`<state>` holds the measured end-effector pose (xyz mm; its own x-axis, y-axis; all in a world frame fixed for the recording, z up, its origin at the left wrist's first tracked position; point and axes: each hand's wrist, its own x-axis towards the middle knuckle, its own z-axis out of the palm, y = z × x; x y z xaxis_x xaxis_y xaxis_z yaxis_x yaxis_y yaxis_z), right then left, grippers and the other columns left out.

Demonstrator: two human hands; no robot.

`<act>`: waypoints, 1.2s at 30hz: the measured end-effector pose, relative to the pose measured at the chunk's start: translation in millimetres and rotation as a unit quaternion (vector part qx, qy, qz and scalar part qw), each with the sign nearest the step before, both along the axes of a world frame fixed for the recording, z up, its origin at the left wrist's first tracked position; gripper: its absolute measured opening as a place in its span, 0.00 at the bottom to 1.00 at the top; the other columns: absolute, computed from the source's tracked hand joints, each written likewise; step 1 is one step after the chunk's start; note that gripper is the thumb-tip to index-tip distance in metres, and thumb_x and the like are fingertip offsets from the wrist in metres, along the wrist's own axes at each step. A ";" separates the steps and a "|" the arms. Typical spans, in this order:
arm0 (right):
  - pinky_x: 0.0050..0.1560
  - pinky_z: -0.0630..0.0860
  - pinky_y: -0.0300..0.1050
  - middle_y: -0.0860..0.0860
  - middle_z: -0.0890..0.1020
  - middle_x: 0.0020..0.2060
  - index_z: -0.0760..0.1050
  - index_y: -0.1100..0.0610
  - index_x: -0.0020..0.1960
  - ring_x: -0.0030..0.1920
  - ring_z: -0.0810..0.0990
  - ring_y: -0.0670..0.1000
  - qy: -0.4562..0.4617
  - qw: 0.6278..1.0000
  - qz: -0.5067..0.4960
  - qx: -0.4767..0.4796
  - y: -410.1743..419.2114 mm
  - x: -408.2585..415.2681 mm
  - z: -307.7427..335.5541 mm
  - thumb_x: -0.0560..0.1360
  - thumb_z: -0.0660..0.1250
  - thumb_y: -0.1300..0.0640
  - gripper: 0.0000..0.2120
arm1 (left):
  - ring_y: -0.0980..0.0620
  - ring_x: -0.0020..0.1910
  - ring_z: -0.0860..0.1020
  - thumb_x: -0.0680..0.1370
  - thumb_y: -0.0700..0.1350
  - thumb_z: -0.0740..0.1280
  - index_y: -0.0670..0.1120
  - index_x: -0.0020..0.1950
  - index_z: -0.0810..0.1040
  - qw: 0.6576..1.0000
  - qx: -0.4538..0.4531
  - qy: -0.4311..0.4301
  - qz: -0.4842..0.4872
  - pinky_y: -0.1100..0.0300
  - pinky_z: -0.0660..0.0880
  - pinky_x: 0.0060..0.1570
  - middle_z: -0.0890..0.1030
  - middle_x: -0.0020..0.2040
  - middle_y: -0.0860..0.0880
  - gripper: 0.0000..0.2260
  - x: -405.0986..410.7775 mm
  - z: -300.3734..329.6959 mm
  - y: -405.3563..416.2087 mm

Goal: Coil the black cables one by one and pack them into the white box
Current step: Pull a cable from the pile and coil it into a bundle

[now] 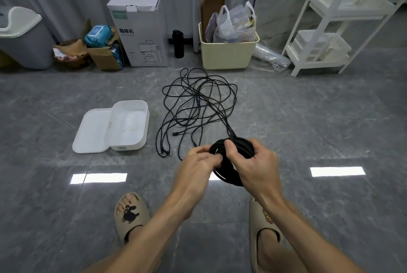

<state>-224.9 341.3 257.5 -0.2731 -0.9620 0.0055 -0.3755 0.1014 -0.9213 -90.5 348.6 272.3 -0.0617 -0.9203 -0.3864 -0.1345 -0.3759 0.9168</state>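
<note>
Nearest the camera, two feet in beige slippers, the left slipper (130, 215) and the right slipper (263, 228), stand on the glossy grey tiled floor (330, 129), with bare tiles stretching to both sides of them. Just ahead and above the floor, both hands meet on a coiled black cable (231, 162). The right hand (255, 162) wraps round the right side of the coil, thumb laid over its top. The left hand (198, 162) touches the coil's left edge with curled fingers that seem to pinch a strand, though motion blur hides the exact hold.

From the top of the coil a strand runs forward into the loose black cables (198, 105), which sprawl in tangled loops on the floor straight ahead, their plug ends lying near the left hand. To the left of that tangle, a little apart from it, sits the white box (141, 131), open, its lid (92, 131) lying flat against its left side.

Farther back the open floor ends at a row of things along the curtain: a grey bin (26, 52), a brown carton (103, 57), a tall white carton (138, 30), a black bottle (178, 43), a cream tub (226, 57) stuffed with bags, and a white shelf rack (326, 30) at far right.
</note>
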 end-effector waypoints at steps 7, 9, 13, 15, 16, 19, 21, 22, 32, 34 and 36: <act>0.30 0.72 0.40 0.45 0.75 0.23 0.81 0.54 0.37 0.26 0.75 0.47 -0.110 0.991 -0.021 0.074 -4.0 -3.6 7.3 0.76 0.71 0.46 0.14 | 0.55 0.53 0.82 0.77 0.47 0.72 0.46 0.40 0.85 0.999 -0.029 -0.011 -0.029 0.49 0.78 0.60 0.80 0.55 0.64 0.08 14.9 5.3 -8.4; 0.26 0.70 0.39 0.51 0.69 0.24 0.81 0.58 0.36 0.25 0.71 0.50 -0.161 0.981 -0.029 0.105 -5.6 -4.0 10.1 0.76 0.71 0.44 0.18 | 0.57 0.50 0.83 0.76 0.48 0.73 0.47 0.42 0.85 0.999 -0.035 -0.016 -0.020 0.50 0.79 0.59 0.83 0.53 0.62 0.07 17.2 4.6 -8.7; 0.31 0.69 0.45 0.51 0.66 0.24 0.82 0.62 0.39 0.24 0.67 0.49 -0.264 0.953 -0.032 0.147 -6.1 0.6 13.9 0.68 0.71 0.35 0.27 | 0.55 0.47 0.84 0.78 0.50 0.70 0.48 0.50 0.80 0.999 -0.051 -0.014 0.012 0.48 0.81 0.55 0.86 0.45 0.53 0.06 13.3 3.2 -6.1; 0.30 0.69 0.44 0.51 0.64 0.23 0.84 0.55 0.35 0.24 0.66 0.48 -0.306 0.940 -0.028 0.151 -4.1 3.0 16.1 0.70 0.70 0.36 0.22 | 0.55 0.47 0.83 0.80 0.48 0.68 0.51 0.56 0.74 0.999 -0.039 0.012 0.037 0.49 0.82 0.53 0.83 0.48 0.53 0.07 7.8 2.4 -3.8; 0.29 0.68 0.43 0.50 0.63 0.23 0.84 0.53 0.34 0.24 0.65 0.48 -0.322 0.934 -0.028 0.151 -2.8 3.8 16.9 0.72 0.69 0.37 0.20 | 0.56 0.49 0.83 0.81 0.47 0.66 0.53 0.60 0.71 0.998 -0.016 0.038 0.046 0.50 0.82 0.53 0.80 0.52 0.53 0.09 5.1 2.7 -2.6; 0.27 0.67 0.41 0.51 0.62 0.24 0.84 0.51 0.35 0.24 0.63 0.48 -0.358 0.924 -0.020 0.134 0.2 5.9 18.0 0.73 0.69 0.40 0.17 | 0.50 0.54 0.82 0.81 0.45 0.64 0.57 0.68 0.68 0.987 0.049 0.141 0.052 0.48 0.81 0.54 0.80 0.58 0.47 0.17 2.1 1.7 -2.2; 0.26 0.67 0.40 0.52 0.63 0.25 0.83 0.53 0.40 0.25 0.63 0.49 -0.373 0.920 -0.013 0.123 0.0 5.9 20.0 0.70 0.70 0.39 0.17 | 0.48 0.52 0.84 0.81 0.42 0.62 0.55 0.67 0.72 0.983 0.051 0.171 0.038 0.52 0.80 0.52 0.83 0.56 0.45 0.16 2.9 4.5 -2.4; 0.26 0.67 0.40 0.52 0.64 0.26 0.83 0.54 0.43 0.26 0.63 0.49 -0.372 0.920 -0.007 0.124 -0.7 4.8 20.8 0.68 0.70 0.38 0.19 | 0.48 0.51 0.84 0.81 0.41 0.62 0.54 0.66 0.75 0.986 0.036 0.160 0.026 0.54 0.79 0.51 0.83 0.56 0.45 0.15 3.2 6.0 -2.3; 0.33 0.77 0.42 0.50 0.82 0.36 0.82 0.56 0.50 0.32 0.78 0.51 -0.258 0.946 0.090 0.173 -2.3 -5.6 22.3 0.78 0.67 0.49 0.11 | 0.63 0.52 0.80 0.77 0.38 0.70 0.54 0.65 0.73 0.997 -0.061 0.018 -0.044 0.67 0.75 0.52 0.82 0.52 0.58 0.20 4.1 5.9 1.4; 0.30 0.73 0.44 0.49 0.79 0.31 0.82 0.56 0.48 0.28 0.73 0.51 -0.268 0.941 0.107 0.179 -2.4 -5.1 22.0 0.79 0.66 0.50 0.10 | 0.65 0.49 0.79 0.74 0.34 0.71 0.53 0.63 0.73 0.996 -0.059 0.049 -0.046 0.71 0.73 0.49 0.82 0.48 0.59 0.22 1.9 7.7 2.9; 0.30 0.71 0.45 0.49 0.78 0.30 0.82 0.58 0.47 0.26 0.69 0.50 -0.300 0.930 0.121 0.174 -3.2 -3.6 21.4 0.77 0.68 0.50 0.11 | 0.63 0.49 0.80 0.68 0.37 0.73 0.55 0.61 0.74 0.995 -0.048 0.078 -0.035 0.67 0.74 0.48 0.83 0.47 0.59 0.25 1.7 7.6 2.2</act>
